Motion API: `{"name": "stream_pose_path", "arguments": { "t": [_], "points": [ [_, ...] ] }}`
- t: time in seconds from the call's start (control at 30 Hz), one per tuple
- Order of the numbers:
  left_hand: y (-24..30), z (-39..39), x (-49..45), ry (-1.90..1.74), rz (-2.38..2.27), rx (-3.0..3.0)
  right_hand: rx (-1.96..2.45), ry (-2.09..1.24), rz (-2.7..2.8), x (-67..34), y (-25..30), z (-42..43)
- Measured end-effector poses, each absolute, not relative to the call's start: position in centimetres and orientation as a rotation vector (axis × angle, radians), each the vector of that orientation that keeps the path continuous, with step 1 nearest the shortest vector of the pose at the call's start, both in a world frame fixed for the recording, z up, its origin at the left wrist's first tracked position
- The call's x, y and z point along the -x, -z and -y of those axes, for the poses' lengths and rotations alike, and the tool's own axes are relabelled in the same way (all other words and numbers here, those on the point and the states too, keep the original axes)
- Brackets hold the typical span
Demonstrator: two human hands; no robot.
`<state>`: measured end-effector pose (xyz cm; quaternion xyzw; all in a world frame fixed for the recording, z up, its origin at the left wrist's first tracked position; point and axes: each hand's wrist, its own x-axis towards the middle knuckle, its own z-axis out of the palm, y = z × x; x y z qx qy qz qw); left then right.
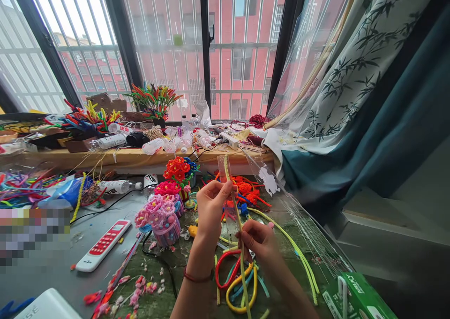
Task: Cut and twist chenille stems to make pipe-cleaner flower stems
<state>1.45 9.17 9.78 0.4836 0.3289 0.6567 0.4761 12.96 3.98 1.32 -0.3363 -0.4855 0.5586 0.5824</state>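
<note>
My left hand [211, 201] is raised over the table with its fingers pinched on the upper part of a yellow-green pipe cleaner [240, 230] and a clear ruler-like strip [222, 165] beside it. My right hand [258, 240] pinches the same pipe cleaner lower down, so the stem runs upright between both hands. Under my hands lie looped red, yellow and blue pipe cleaners [237, 281]. Small pots of pink and red pipe-cleaner flowers [162, 213] stand just left of my left hand.
A red-and-white remote [103, 244] lies at the left. Clear cellophane sleeves [298, 216] and long green stems [295, 253] spread to the right, by a green box [355, 298]. The window ledge [105, 157] holds bottles, craft plants and clutter. Curtains hang at right.
</note>
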Motion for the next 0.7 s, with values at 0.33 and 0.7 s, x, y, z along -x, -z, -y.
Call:
{"name": "stream_pose_path", "arguments": {
  "t": [0.33, 0.7],
  "points": [
    [-9.84, -9.1, -1.43, -1.616, -0.789, -1.191, 0.746, -1.317, 1.126, -12.95, -1.15, -4.0],
    [-9.99, -8.99, -1.43, -1.599, -0.804, -1.186, 0.755, -1.33, 1.173, -13.01, -1.5, -3.74]
  ]
}}
